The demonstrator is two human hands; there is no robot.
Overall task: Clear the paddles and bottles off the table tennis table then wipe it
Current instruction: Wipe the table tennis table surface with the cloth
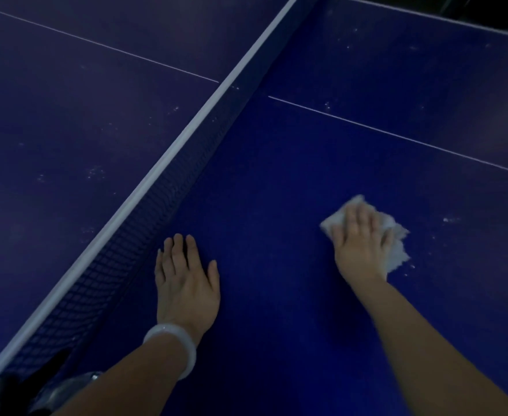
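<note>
The blue table tennis table (276, 190) fills the view. My right hand (360, 244) lies flat, fingers straight, pressing a crumpled white cloth (396, 235) onto the near half, right of centre. My left hand (186, 280) rests palm down with fingers straight on the table beside the net (144, 223); a pale bangle (171, 346) circles its wrist. No paddles or bottles are in view.
The net with its white top band (186, 136) runs diagonally from lower left to upper right. White centre lines (396, 136) cross both halves. Small white specks dot the surface around the cloth. A dark clamp and a shiny object (66, 388) sit at the net's lower left end.
</note>
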